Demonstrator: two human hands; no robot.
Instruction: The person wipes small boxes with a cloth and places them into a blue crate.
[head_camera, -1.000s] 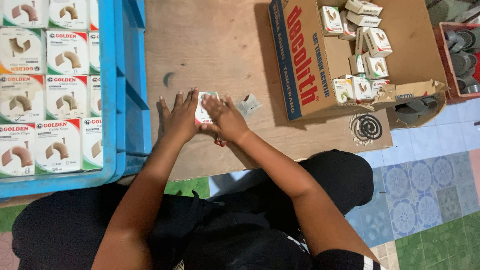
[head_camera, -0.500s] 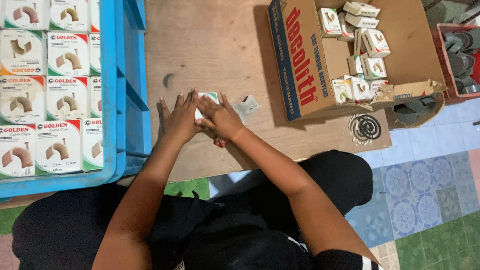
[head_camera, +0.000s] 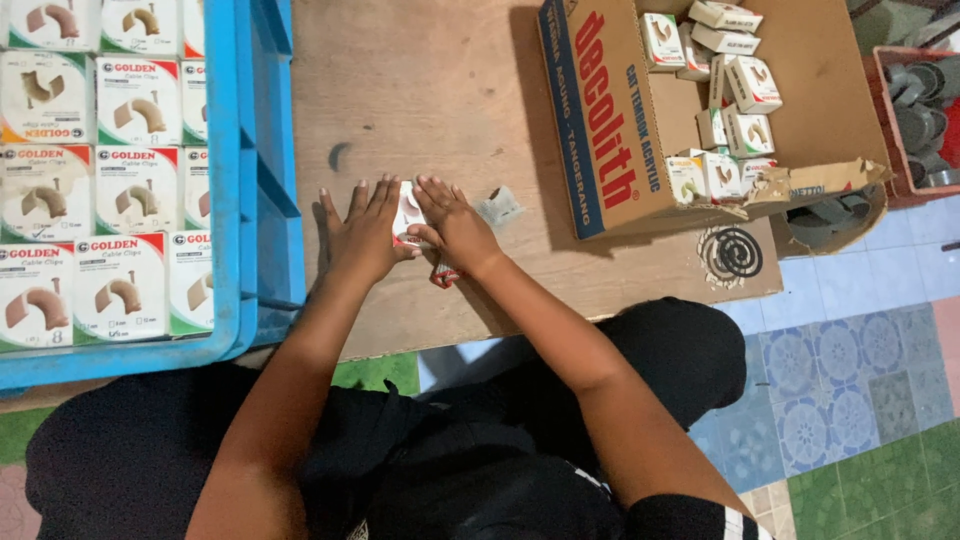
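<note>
Little has shifted: I see both hands stay pressed on the small white box (head_camera: 406, 215), left hand (head_camera: 362, 236) flat beside it, right hand (head_camera: 457, 226) pinching its edge against the wooden board (head_camera: 420, 90).

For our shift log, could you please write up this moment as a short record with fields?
Setting: wooden board used as a work surface, above a tiled floor
Left hand: spread flat on the board, touching the small white carton
Right hand: pressing on the same carton
Left of the hands: blue crate filled with rows of white boxes
Right of the hands: open cardboard box holding loose small cartons
Near the right hand: small clear plastic bag
Also on the board: black coil
</note>
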